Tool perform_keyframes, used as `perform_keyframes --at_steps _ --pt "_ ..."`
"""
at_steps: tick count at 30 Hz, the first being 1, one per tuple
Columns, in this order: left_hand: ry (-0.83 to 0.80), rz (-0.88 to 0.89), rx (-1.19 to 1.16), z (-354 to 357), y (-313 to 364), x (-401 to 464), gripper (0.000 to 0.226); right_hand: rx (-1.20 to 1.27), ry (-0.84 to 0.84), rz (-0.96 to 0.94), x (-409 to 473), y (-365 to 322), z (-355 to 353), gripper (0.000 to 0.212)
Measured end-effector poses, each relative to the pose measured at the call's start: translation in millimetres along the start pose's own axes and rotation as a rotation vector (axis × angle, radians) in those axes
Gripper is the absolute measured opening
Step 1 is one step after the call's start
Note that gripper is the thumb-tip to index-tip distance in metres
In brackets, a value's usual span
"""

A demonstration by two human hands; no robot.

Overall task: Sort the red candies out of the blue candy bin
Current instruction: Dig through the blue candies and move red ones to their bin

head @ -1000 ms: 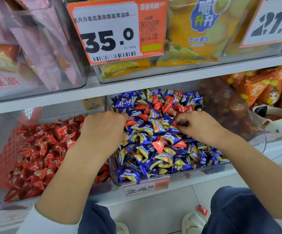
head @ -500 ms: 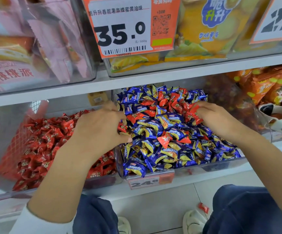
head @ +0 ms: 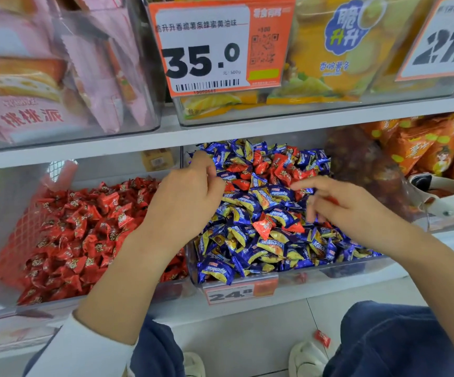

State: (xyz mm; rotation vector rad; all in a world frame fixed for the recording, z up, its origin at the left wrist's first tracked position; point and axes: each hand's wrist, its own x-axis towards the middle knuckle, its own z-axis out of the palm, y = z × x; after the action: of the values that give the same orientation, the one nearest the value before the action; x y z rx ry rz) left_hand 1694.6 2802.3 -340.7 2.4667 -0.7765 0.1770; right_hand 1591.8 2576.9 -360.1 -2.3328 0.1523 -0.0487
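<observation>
Wrappers look light, crinkly, slippery — best pinched by a twisted end. Over the blue candy bin, the right hand pinches something red; left hand curls, contents unclear. Red candies cluster toward the bin's back.

The blue candy bin is a clear plastic container on the lower shelf, heaped with blue-and-yellow wrapped candies. Red candies in crinkled wrappers cluster on the heap toward the back, and one more lies near its middle. Just to the left, a second clear bin holds only red candies.
</observation>
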Motion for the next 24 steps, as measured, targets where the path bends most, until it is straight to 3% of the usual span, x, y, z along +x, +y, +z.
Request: perform_keyframes --at_steps 5,9,12,15,19,21,24 --pt "0.134 -0.035 0.131 7 2 12 0.025 -0.177 -0.116 0.027 2 1 5 0.035" --pt "-0.026 0.08 0.259 16 7 15 0.022 -0.201 -0.132 0.082 6 4 12 0.038" --pt "-0.155 0.096 0.483 25 8 15 0.027 -0.189 -0.094 0.073 8 4 16 0.035" --pt "-0.211 0.074 0.538 29 6 17 0.032 -0.178 -0.082 0.118 9 6 8 0.036" --pt "-0.107 0.053 0.413 20 8 17 0.017 -0.147 0.106 0.167 11 13 -13 0.013" --pt "-0.081 0.055 0.257 15 11 14 0.026 -0.104 0.211 0.168 12 15 -18 0.018" --pt "-0.165 0.156 0.015 12 24 4 0.029 -0.079 0.202 0.172 13 15 -16 0.03"
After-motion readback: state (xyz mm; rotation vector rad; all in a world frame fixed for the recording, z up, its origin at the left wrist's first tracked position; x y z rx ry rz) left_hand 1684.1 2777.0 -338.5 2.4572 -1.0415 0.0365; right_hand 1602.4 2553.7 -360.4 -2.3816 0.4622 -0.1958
